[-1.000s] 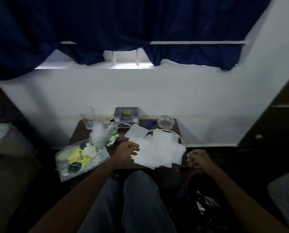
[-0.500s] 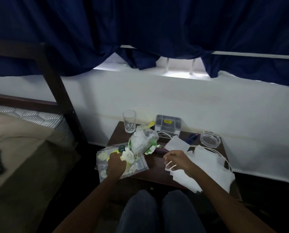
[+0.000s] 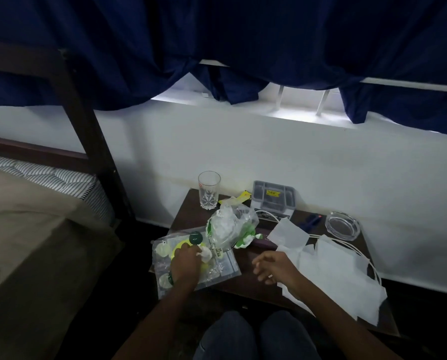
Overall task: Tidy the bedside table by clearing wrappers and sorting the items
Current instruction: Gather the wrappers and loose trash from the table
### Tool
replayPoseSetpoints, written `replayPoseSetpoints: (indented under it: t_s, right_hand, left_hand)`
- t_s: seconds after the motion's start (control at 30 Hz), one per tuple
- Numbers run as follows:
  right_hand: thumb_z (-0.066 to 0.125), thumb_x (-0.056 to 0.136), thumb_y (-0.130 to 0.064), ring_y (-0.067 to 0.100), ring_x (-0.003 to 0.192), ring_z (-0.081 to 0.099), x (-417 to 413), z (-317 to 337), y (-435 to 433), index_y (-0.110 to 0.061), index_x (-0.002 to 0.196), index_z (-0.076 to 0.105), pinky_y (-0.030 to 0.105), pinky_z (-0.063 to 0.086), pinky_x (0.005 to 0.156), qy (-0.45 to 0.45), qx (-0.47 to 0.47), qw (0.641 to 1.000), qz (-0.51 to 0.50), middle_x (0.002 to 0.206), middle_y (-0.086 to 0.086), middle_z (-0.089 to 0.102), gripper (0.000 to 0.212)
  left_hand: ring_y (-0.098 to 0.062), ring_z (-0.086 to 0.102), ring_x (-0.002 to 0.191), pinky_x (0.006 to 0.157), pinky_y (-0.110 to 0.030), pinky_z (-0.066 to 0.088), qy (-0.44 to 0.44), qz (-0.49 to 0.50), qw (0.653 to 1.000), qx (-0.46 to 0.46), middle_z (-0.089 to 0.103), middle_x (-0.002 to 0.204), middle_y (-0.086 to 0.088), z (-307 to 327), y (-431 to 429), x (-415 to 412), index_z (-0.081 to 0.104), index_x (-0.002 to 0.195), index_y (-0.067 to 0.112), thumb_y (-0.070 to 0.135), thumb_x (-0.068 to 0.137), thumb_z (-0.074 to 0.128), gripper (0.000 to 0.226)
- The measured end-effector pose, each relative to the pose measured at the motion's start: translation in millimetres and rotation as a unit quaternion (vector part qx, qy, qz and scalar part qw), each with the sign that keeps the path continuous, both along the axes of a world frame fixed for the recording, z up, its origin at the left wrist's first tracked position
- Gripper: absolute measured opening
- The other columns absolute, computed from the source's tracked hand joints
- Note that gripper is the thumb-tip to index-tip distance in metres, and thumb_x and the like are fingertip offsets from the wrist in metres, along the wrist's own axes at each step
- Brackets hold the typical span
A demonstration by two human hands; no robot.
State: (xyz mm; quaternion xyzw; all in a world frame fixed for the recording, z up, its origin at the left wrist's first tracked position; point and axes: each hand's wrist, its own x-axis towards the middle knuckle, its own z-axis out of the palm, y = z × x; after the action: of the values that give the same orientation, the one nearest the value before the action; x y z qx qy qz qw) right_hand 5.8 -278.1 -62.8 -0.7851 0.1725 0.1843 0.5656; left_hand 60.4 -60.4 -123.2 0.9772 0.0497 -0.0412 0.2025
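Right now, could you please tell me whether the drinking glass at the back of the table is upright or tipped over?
Upright. The glass stands on its base near the table's back left corner, rim up, and looks empty.

Part of the clear packet (image 3: pixel 227 266) at the table's (image 3: pixel 191 216) left front corner is hidden by the left hand (image 3: pixel 187 265); its print is unreadable.

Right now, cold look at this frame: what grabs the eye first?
The white face masks heaped over the bedside table's right side, brightest thing in a dim room. Next, the crumpled clear wrapper at centre and the flat plastic packet hanging off the near-left corner, where the left hand pinches a small white wad. The right hand hovers open beside the masks.
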Motion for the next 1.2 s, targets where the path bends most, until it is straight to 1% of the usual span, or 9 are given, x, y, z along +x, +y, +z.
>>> replayPoseSetpoints:
  t_s: [0.23,0.47,0.57,0.67,0.87,0.97,1.07,1.17,1.2]
  right_hand:
    - [0.052,0.087,-0.002,0.001,0.046,0.056,-1.1,11.2,14.0,-0.010,0.087,0.065,0.013,0.043,0.045,-0.036,0.014,0.999,-0.009,0.072,0.003,0.065,0.015]
    - [0.063,0.084,-0.003,0.011,0.072,0.061,-13.4,45.8,15.1,-0.002,0.113,0.062,0.017,0.053,0.055,-0.112,0.091,0.988,-0.061,0.095,0.007,0.065,0.029]
    - [0.065,0.079,0.005,0.016,0.064,0.063,-26.5,57.2,-5.2,0.010,0.107,0.062,0.021,0.056,0.056,-0.125,0.089,0.985,-0.083,0.089,0.014,0.064,0.028]
    - [0.065,0.076,0.012,0.010,0.047,0.061,-46.5,67.4,-37.6,0.014,0.098,0.062,0.021,0.055,0.050,-0.137,0.066,0.982,-0.111,0.074,0.014,0.062,0.023]
    - [0.061,0.074,0.019,0.007,0.031,0.051,-110.3,50.7,-149.7,0.004,0.076,0.060,0.018,0.047,0.037,-0.119,-0.017,0.965,-0.233,0.052,0.008,0.057,0.015]
    - [0.060,0.073,0.019,0.010,0.034,0.050,-152.4,23.9,-209.5,-0.002,0.060,0.060,0.017,0.046,0.035,-0.085,-0.092,0.947,-0.295,0.045,0.006,0.055,0.025]
    - [0.061,0.076,0.012,0.007,0.031,0.049,-197.1,-3.9,-253.7,-0.010,0.053,0.058,0.018,0.045,0.039,-0.029,-0.184,0.936,-0.298,0.039,0.000,0.053,0.032]
    - [0.063,0.077,0.003,0.016,0.072,0.069,-238.5,-27.4,-276.8,-0.004,0.084,0.070,0.023,0.050,0.064,0.034,-0.270,0.927,-0.258,0.081,0.014,0.070,0.013]
    - [0.064,0.075,0.001,0.022,0.090,0.068,-249.7,-35.0,-283.2,-0.002,0.097,0.070,0.025,0.047,0.073,0.045,-0.311,0.921,-0.229,0.097,0.016,0.070,0.023]
  left_hand:
    - [-0.023,0.060,0.089,0.072,-0.025,0.037,-0.022,0.013,0.965,-0.259,0.067,0.094,-0.010,28.8,-3.9,-10.6,0.070,0.095,0.002,0.012,0.084,0.063,0.017]
    - [-0.011,0.051,0.065,0.059,-0.018,0.037,0.032,-0.121,0.927,-0.353,0.056,0.068,0.003,76.1,-55.4,-24.4,0.065,0.085,0.009,0.003,0.081,0.066,0.007]
    - [-0.010,0.050,0.060,0.055,-0.020,0.040,0.033,-0.115,0.915,-0.386,0.052,0.064,0.004,91.3,-84.4,-37.9,0.052,0.073,0.018,-0.002,0.076,0.067,0.026]
    - [-0.010,0.053,0.063,0.052,-0.012,0.046,0.067,-0.147,0.889,-0.429,0.055,0.070,-0.001,102.6,-109.5,-52.6,0.048,0.083,0.016,-0.005,0.079,0.065,0.028]
    - [-0.002,0.057,0.056,0.052,-0.006,0.045,0.112,-0.192,0.911,-0.348,0.056,0.074,-0.003,94.1,-137.1,-55.7,0.060,0.078,0.008,-0.005,0.085,0.059,0.014]
    - [0.011,0.056,0.046,0.048,-0.004,0.042,0.109,-0.186,0.928,-0.303,0.056,0.073,-0.002,85.0,-141.7,-59.2,0.065,0.093,-0.008,-0.009,0.085,0.054,0.014]
    - [-0.002,0.058,0.049,0.048,-0.007,0.043,0.116,-0.171,0.936,-0.284,0.062,0.083,-0.013,73.8,-140.4,-60.4,0.064,0.101,-0.012,-0.008,0.086,0.053,0.019]
    - [-0.024,0.058,0.068,0.072,-0.029,0.049,0.125,-0.153,0.943,-0.268,0.067,0.100,-0.028,58.5,-138.8,-58.9,0.066,0.097,-0.010,-0.007,0.084,0.057,0.016]
    - [-0.027,0.058,0.072,0.075,-0.033,0.048,0.128,-0.149,0.943,-0.268,0.066,0.102,-0.031,55.4,-137.6,-59.4,0.067,0.094,-0.009,-0.007,0.083,0.058,0.014]
